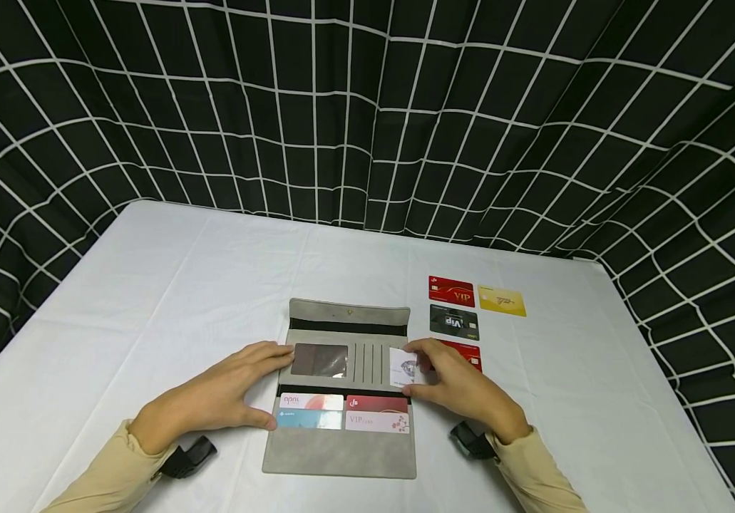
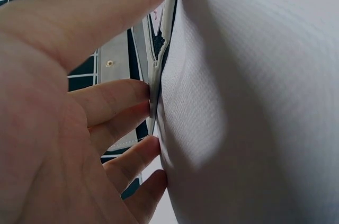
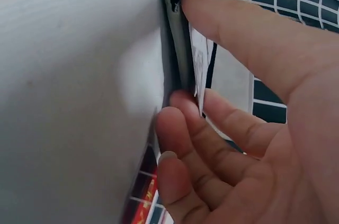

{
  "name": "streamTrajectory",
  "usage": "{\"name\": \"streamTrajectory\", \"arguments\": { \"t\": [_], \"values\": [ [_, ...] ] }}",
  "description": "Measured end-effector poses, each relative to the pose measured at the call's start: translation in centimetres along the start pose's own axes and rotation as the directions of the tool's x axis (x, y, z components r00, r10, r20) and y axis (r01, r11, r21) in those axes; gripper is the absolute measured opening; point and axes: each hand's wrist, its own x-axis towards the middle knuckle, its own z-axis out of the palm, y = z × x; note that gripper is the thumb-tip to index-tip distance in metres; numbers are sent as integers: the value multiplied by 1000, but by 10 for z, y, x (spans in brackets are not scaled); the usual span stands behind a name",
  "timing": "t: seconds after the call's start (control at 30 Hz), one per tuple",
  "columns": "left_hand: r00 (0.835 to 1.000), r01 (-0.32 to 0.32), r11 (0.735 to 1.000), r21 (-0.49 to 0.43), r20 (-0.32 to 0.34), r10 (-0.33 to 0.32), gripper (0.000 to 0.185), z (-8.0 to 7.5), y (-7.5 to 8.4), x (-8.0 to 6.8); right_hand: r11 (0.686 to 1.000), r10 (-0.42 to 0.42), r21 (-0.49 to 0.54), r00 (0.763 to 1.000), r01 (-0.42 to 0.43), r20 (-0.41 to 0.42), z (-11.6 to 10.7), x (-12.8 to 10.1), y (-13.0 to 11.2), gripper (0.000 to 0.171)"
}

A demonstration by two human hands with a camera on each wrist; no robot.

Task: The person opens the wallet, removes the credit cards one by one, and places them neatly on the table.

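Observation:
A grey wallet (image 1: pixel 341 454) lies unfolded on the white table, its flap (image 1: pixel 349 311) at the far end. My left hand (image 1: pixel 229 385) rests along its left edge, thumb and fingers spread apart; in the left wrist view the fingertips (image 2: pixel 145 94) touch that edge. My right hand (image 1: pixel 460 385) holds a white card (image 1: pixel 402 367) with a diamond picture between thumb and fingers, at the right of the wallet's upright slots (image 1: pixel 367 363). Whether the card's edge is inside a slot, I cannot tell. Several cards, including a pink VIP card (image 1: pixel 373 422), fill the lower pockets.
Right of the wallet lie a red VIP card (image 1: pixel 451 291), a yellow card (image 1: pixel 502 301), a black VIP card (image 1: pixel 454 323) and another red card (image 1: pixel 466 353), partly hidden by my right hand. A black curtain with white grid lines (image 1: pixel 341 107) stands behind the table (image 1: pixel 181 285).

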Motion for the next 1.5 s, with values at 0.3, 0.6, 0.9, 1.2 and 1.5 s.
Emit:
{"name": "streamTrajectory", "arguments": {
  "t": [0.3, 0.6, 0.9, 1.2, 1.5],
  "values": [
    [1000, -3, 1000, 6, -1, 3, 90, -1, 0, 1, 996, -41, 79, 994, 49, -106, 5, 6, 1, 37],
    [1000, -1, 1000, 0, 3, 1, 90, -1, 0, 2, 990, -47, 133, 996, 56, -71, -3, 2, 6, 33],
    [1000, -3, 1000, -3, 4, 3, 91, 0, 0, 2, 990, -34, 137, 998, 41, -54, -16, -2, 12, 33],
    [1000, 2, 1000, -9, 3, -2, 90, 1, -1, 1, 985, 30, 169, 1000, -30, -1, -27, -4, 16, 36],
    [1000, -6, 1000, -5, -3, 6, 90, 1, 0, 0, 967, 96, 236, 995, -100, 28, -40, -7, 18, 39]
  ]
}}
